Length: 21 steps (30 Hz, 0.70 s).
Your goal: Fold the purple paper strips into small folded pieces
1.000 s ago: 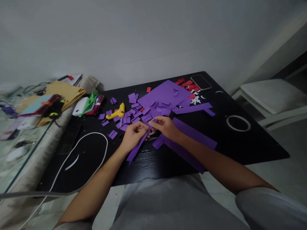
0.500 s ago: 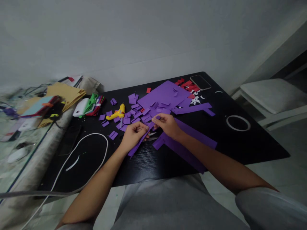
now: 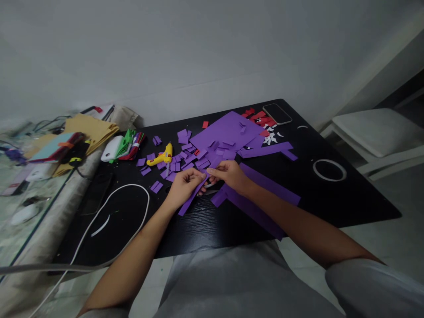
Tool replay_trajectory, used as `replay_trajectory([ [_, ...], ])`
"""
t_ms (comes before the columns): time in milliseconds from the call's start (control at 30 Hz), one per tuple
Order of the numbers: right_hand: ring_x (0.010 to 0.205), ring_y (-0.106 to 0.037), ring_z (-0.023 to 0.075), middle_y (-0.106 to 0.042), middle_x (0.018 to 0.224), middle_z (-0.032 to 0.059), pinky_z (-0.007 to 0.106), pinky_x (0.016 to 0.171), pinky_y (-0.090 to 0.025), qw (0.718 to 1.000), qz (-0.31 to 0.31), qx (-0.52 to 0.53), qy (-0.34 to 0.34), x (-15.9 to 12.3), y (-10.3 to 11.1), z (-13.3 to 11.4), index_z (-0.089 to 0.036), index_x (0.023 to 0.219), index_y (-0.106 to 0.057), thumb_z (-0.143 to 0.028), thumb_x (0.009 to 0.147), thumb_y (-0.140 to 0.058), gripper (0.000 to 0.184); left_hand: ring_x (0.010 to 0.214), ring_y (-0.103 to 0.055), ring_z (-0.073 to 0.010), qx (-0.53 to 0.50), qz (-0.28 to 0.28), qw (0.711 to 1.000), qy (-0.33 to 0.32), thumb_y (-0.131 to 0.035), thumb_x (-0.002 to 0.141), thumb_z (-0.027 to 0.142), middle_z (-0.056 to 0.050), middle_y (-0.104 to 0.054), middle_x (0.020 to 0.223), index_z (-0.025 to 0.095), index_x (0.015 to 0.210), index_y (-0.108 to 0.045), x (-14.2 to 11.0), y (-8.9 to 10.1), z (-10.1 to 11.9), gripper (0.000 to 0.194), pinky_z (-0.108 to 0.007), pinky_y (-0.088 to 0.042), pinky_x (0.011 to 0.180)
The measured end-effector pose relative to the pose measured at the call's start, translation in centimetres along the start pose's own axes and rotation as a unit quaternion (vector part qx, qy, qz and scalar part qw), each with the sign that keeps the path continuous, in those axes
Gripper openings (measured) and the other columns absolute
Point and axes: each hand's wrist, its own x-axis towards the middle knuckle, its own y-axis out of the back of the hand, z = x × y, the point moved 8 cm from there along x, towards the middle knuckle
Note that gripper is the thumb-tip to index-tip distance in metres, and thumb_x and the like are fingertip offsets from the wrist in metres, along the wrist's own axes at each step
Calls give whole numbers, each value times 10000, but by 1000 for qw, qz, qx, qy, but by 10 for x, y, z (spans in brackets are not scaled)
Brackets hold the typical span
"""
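Note:
Between my two hands runs a narrow purple paper strip (image 3: 189,202), slanting down to the left over the black table. My left hand (image 3: 185,185) pinches it along its middle. With thumb and fingertips, my right hand (image 3: 228,175) grips the strip's upper part, close beside the left fingertips. Scissors (image 3: 210,191) lie partly hidden under the hands, their blades showing. Under my right forearm is a larger purple paper sheet (image 3: 258,203), and a short purple piece (image 3: 219,198) lies at its left edge. Several small cut purple pieces (image 3: 185,155) are scattered beyond the hands.
A yellow glue gun (image 3: 162,157) rests left of the purple pieces. Behind lie a big purple sheet (image 3: 228,130), red scraps (image 3: 260,118), white scraps (image 3: 270,138) and a phone (image 3: 277,114). A tape ring (image 3: 329,170) sits right; a white cable (image 3: 145,194) loops left.
My right hand has shifted slightly down and left along the strip, closer to my left hand. The strip's lower end looks narrower now. My left hand has barely moved.

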Motion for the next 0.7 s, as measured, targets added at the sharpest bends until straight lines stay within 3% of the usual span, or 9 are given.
replay_trajectory([
  [500, 579, -646, 125, -688, 632, 13, 270, 629, -566, 997, 65, 45, 19, 5, 18, -11, -146, 711, -693, -464, 637, -895, 384, 508, -624, -114, -16, 3, 1000, 3, -840, 716, 515, -37, -715, 701, 145, 753, -629, 2, 3, -2, 428, -217, -515, 463],
  [700, 612, -670, 122, -706, 671, 14, 253, 629, -588, 999, 5, 34, -21, 1, 1, 2, -139, 782, -724, -498, 646, -893, 419, 515, -625, -118, -13, 11, 1000, 6, -842, 707, 527, -27, -697, 677, 145, 740, -629, 2, 3, -2, 439, -215, -517, 459],
])
